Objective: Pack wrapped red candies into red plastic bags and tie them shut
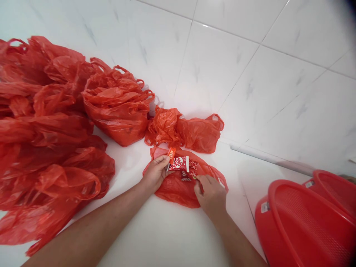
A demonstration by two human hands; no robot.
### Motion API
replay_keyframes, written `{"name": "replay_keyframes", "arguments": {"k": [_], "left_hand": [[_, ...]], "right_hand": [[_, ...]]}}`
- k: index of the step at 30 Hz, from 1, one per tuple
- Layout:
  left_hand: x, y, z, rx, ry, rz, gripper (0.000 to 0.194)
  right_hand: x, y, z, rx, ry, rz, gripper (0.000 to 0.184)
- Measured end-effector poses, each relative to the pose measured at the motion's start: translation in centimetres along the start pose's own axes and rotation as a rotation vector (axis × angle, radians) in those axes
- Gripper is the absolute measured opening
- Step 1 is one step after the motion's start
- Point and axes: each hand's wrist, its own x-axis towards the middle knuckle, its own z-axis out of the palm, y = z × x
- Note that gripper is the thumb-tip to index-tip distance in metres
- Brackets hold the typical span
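A red plastic bag [178, 189] lies flat on the white floor in front of me. On top of it rest small red and white packets [180, 163] and an orange wrapped piece [171, 152]. My left hand [155, 172] is closed, pinching the left end of the packets and the bag's edge. My right hand [210, 191] is closed on the bag's right side, fingers curled over the plastic next to the packets.
A large heap of filled red plastic bags [44, 141] fills the left. One fuller bag [116, 107] and a knotted one [186, 131] lie just behind. Red plastic basins [306, 222] sit at the lower right. White tiled wall [250, 55] behind.
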Motion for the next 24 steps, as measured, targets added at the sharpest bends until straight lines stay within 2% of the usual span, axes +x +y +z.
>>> {"name": "replay_keyframes", "arguments": {"k": [8, 14, 19, 24], "left_hand": [[0.1, 0.0, 0.0, -0.003, 0.004, 0.0, 0.022], [0.0, 0.0, 0.2, -0.001, 0.01, -0.002, 0.022], [0.0, 0.0, 0.1, 0.008, 0.002, -0.002, 0.021], [-0.1, 0.0, 0.1, 0.031, 0.003, 0.012, 0.021]], "right_hand": [[0.1, 1.3, 0.6, -0.103, -0.098, 0.176, 0.023], [0.0, 1.3, 0.9, 0.128, -0.168, 0.261, 0.028], [0.1, 1.5, 0.9, 0.296, -0.258, 0.206, 0.047], [0.1, 1.6, 0.7, 0.146, -0.197, 0.262, 0.048]]}}
